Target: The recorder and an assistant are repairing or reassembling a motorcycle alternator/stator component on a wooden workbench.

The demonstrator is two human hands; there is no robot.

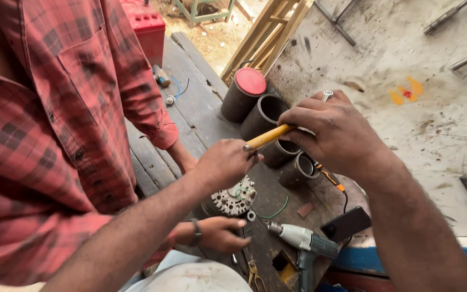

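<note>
right hand (333,130) gripping yellow-handled tool (268,137) at 12 o'clock | left hand (225,162) closed on its tip, above round grey metal alternator part (234,200) | co-worker's hand (217,233) at 6 o'clock

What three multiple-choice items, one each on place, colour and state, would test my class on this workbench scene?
1. Where is the grey power drill? A. lying on the bench B. inside a cylinder C. on the floor
2. What colour is the tool handle in the right hand? A. blue B. yellow C. green
3. How is the farthest dark cylinder? A. open B. tipped over C. capped in red
Answers: 1 A, it rests there; 2 B, its shaft is yellow; 3 C, a red lid covers it.
</note>
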